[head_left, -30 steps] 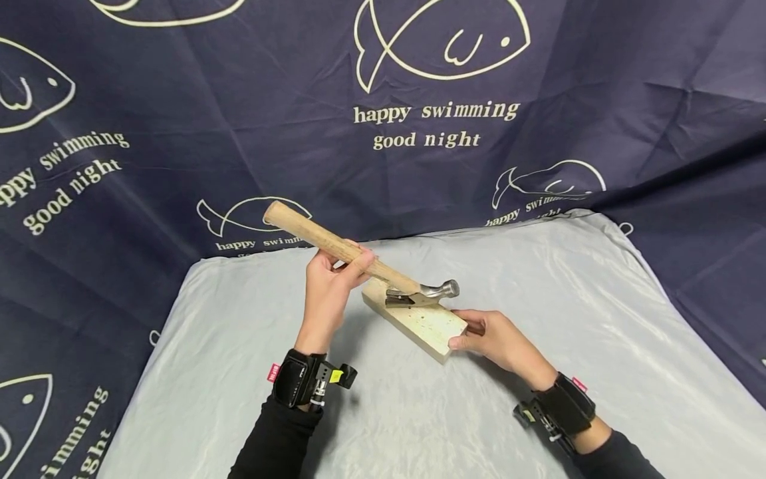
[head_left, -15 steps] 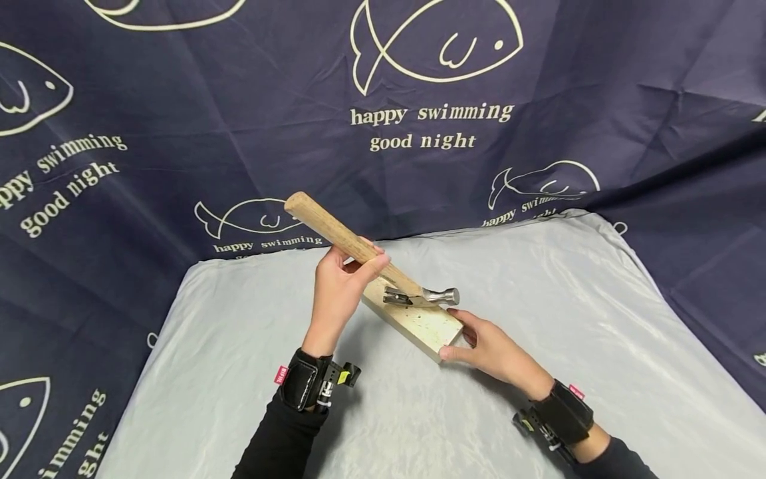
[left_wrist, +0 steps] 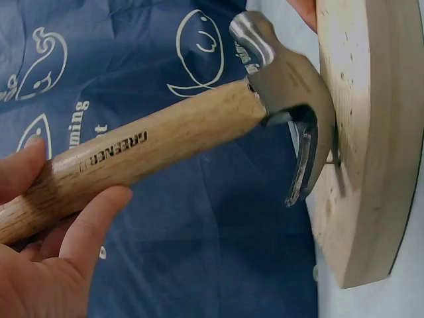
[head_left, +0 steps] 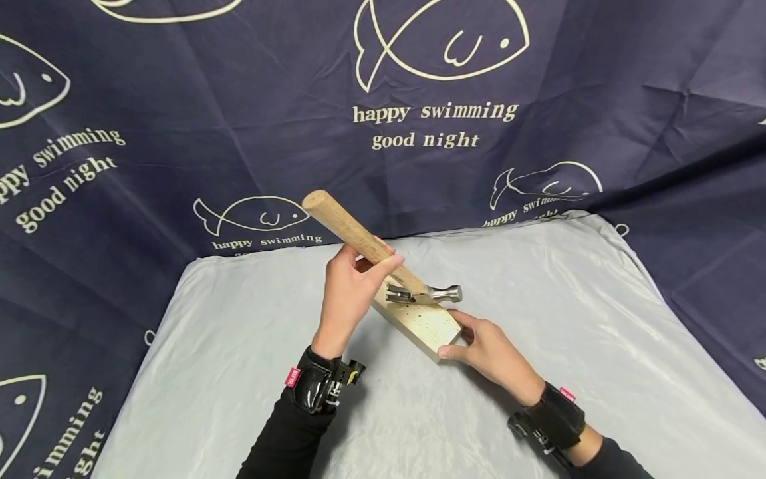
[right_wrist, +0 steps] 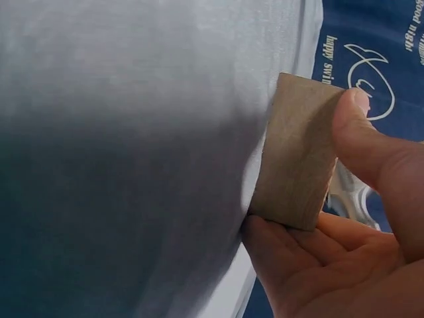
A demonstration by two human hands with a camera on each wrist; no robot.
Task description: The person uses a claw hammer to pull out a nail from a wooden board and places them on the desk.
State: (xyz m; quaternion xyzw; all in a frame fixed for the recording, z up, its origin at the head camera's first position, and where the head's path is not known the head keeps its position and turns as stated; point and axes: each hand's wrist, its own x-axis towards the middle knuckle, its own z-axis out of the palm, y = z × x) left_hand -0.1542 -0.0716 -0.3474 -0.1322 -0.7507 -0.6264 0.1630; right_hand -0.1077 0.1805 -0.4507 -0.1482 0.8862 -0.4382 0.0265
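A pale wooden block (head_left: 417, 321) lies on the grey sheet (head_left: 538, 319) that covers the table, and everything else sits around it. The left hand (head_left: 349, 293), just beside the block's far end, grips the wooden handle of a claw hammer (head_left: 383, 256) (the handle slants up and away from the block). The hammer's steel head rests on the block's top face, its claw hooked round a thin nail (left_wrist: 333, 161) standing in the wood. The right hand (head_left: 487, 346) holds the block's near end, thumb on top and fingers curled beneath. Behind the block hangs a dark blue fish-print cloth (head_left: 179, 100).
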